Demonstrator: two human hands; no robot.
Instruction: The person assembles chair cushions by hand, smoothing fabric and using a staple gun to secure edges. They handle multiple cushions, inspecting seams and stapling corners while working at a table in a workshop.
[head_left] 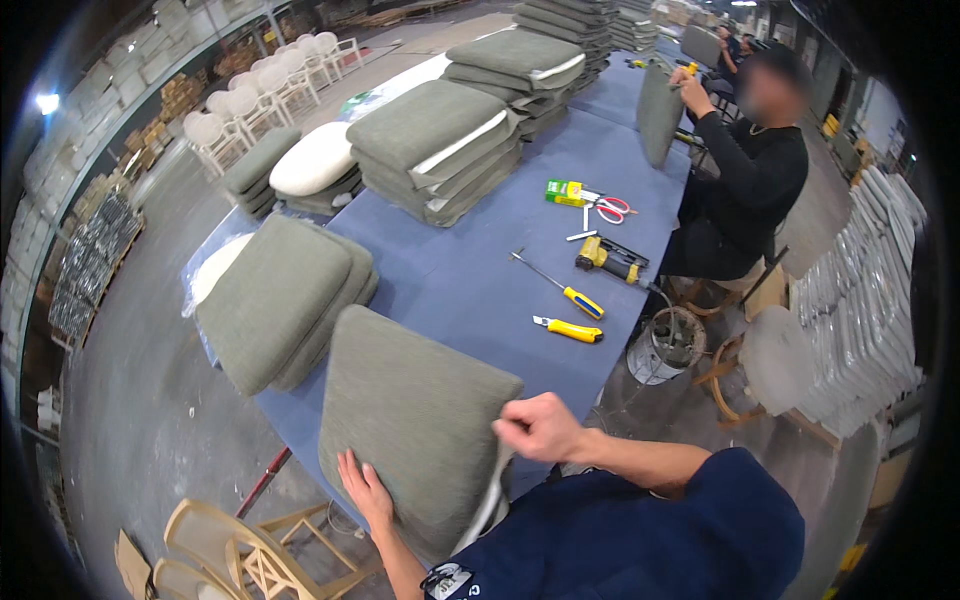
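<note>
A grey-green seat cushion [410,410] lies at the near edge of the blue-covered table, close against me. My left hand [367,492] rests flat on its near left side, fingers stretched out. At the cushion's right corner my right hand [540,427] is closed, gripping the fabric edge; the fingertips are partly hidden. A strip of white [490,505] shows along the near right edge, below that hand. On the table to the right are a yellow utility knife [568,330], a screwdriver [570,292] and a yellow-black staple gun [610,260].
Scissors [608,207] lie beside a green-yellow box [566,192]. Cushion stacks [430,140] line the table's left side, with two cushions [285,300] nearest me. Across the right edge a seated person [755,180] holds a cushion upright. A bucket [665,345] stands below; wooden chair frames [260,550] stand lower left.
</note>
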